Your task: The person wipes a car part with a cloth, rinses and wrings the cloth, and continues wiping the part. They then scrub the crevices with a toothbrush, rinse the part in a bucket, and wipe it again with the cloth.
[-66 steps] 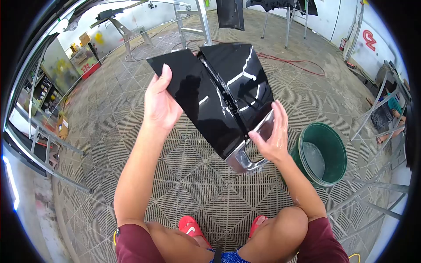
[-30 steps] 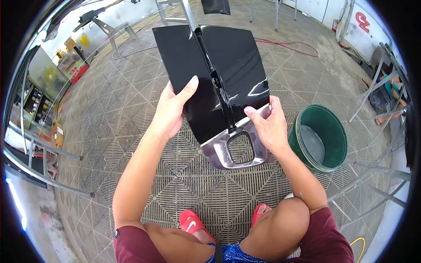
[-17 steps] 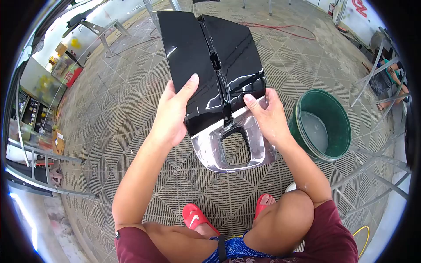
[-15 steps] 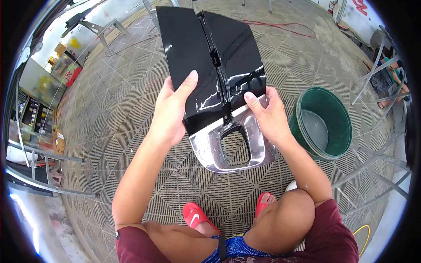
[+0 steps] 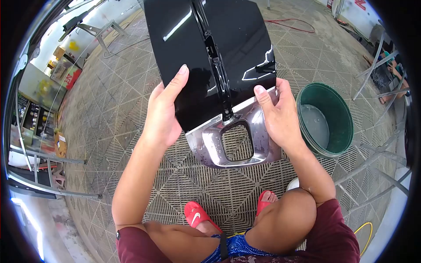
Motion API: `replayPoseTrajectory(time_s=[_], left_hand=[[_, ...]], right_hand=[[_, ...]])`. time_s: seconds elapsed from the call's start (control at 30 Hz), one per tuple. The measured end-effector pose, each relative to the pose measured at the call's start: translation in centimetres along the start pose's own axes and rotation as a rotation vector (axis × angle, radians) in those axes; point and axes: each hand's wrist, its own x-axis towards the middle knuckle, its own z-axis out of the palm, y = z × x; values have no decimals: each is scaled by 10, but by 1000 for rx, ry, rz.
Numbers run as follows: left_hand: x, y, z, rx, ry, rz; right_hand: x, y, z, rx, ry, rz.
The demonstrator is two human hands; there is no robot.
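Note:
Between my hands is a glossy black trim panel (image 5: 245,48) with a grooved channel down its middle and a wet silver lower end with a rounded square hole. My left hand (image 5: 164,114) grips its left edge, thumb on the black face and fingers behind, out of sight. On the lower right edge, near the seam of black and silver, my right hand (image 5: 280,114) holds with the thumb in front and fingers curled round the side. The panel is off the floor, tilted toward me, its top cut by the frame. A green bucket (image 5: 340,118) with cloudy liquid stands right of my right hand.
Beneath me lies grated floor tiling (image 5: 175,179). Metal stand legs (image 5: 377,162) reach in from the right, and metal rails (image 5: 52,186) from the left. A red hose (image 5: 294,30) lies farther off. Another person's arm (image 5: 399,74) shows at far right.
Both hands have brought the panel closer to the camera, so it looks larger and its top now leaves the frame. The reflections on the black face have shifted. My grip looks the same.

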Motion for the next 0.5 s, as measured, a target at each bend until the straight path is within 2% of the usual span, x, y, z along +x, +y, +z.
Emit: replayPoseTrajectory(time_s=[0.03, 0.1, 0.13, 0.2, 0.27, 0.33, 0.4, 0.47, 0.5], left_hand=[[2, 0, -3, -58, -18, -98], [6, -2, -8, -65, 11, -129], [8, -3, -10, -75, 38, -160], [9, -8, -7, -14, 73, -118], [11, -15, -9, 44, 113, -72], [15, -20, -20, 50, 65, -137], [15, -21, -21, 86, 92, -141], [18, -21, -25, 87, 115, -127], [21, -21, -28, 86, 124, -112]], right_hand=[[2, 3, -2, 28, -39, 57], [4, 2, -5, 99, -121, 191], [4, 7, -4, 101, -121, 191], [5, 23, -4, 252, -150, 198], [8, 22, -21, 241, -228, 175], [11, 8, -48, 145, -410, 295], [21, 29, -80, 21, -235, 352], [48, 104, -132, -474, -184, 248], [61, 135, -152, -496, -318, 473]])
